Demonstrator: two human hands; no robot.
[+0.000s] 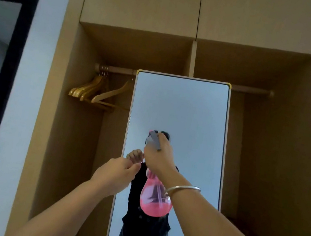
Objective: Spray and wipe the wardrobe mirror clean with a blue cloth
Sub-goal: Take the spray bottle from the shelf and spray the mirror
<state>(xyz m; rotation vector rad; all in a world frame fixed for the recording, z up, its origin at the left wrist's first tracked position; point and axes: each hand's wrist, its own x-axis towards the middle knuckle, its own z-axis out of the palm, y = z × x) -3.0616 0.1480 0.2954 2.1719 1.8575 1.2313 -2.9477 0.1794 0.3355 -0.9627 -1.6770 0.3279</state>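
right hand (159,156) grips spray bottle (154,201) | mirror (192,114) | open wooden wardrobe (271,138)

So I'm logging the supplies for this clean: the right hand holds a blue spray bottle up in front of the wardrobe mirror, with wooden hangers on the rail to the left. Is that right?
Not quite: the spray bottle is pink, not blue, as the head view shows. The rest stands: the right hand holds it up in front of the wardrobe mirror, and wooden hangers hang on the rail to the left.
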